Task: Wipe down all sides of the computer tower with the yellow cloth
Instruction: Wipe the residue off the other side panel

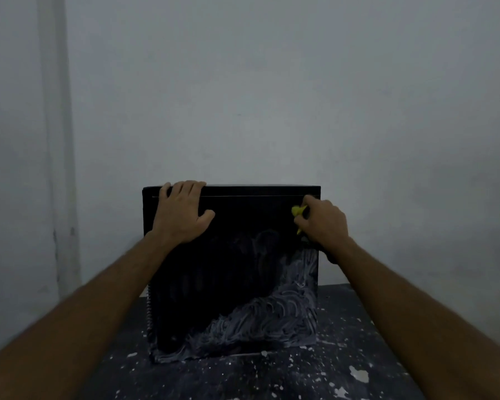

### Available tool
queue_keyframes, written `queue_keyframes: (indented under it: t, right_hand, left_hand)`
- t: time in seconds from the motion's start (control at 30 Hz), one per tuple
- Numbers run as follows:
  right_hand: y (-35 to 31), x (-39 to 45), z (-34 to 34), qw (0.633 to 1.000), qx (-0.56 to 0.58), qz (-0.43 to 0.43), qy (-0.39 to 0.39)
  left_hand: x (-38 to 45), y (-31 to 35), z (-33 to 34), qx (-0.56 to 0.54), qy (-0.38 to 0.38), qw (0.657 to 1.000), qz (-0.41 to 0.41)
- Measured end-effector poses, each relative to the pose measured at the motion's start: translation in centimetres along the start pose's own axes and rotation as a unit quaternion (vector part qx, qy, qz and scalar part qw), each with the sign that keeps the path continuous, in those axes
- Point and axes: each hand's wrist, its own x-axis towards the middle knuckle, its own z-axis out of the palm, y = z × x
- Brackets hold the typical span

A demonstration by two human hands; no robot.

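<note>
left grip point(182, 210) steadies tower point(231, 269) top edge | right grip point(324, 223) presses cloth point(298, 211) (yellow) on side

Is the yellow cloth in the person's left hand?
No, the right hand grips the yellow cloth; the left hand rests on the computer tower.

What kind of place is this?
Probably a bare workroom or storage room: a plain pale wall, a dark paint-spattered table, and a dusty black computer tower being wiped.

Bare workroom (paint-flecked table point(344, 356))
</note>
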Motion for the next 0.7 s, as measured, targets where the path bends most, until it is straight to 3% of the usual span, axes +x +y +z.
queue_keyframes:
  t: [0.07,0.17,0.3,0.43,0.57,0.67,0.7]
  right_hand:
    - [0.0,0.1,0.0,1.0,0.02,-0.005,0.014]
    - [0.2,-0.3,0.1,0.996,-0.019,-0.042,-0.07]
    - [1.8,0.0,-0.3,1.0,0.002,0.005,-0.002]
    - [2.6,-0.5,-0.1,0.996,-0.028,-0.017,-0.083]
    - [3.6,-0.3,-0.5,1.0,0.024,0.017,-0.007]
    - [3.9,-1.1,-0.1,0.995,-0.007,-0.016,-0.098]
    - [4.2,-1.3,0.0,0.996,-0.02,-0.003,-0.091]
  left_hand:
    - [0.1,0.2,0.2,0.0,0.0,1.0,-0.006]
    - [0.1,0.2,0.3,-0.005,0.008,1.0,-0.002]
    - [0.1,0.0,0.4,-0.008,0.013,1.0,0.002]
    - [0.0,-0.1,0.6,-0.006,0.019,1.0,0.005]
    - [0.0,-0.1,0.7,-0.01,0.023,1.0,0.001]
    - [0.1,-0.1,0.8,-0.014,0.024,1.0,0.002]
    - [0.1,-0.1,0.8,-0.014,0.024,1.0,0.002]
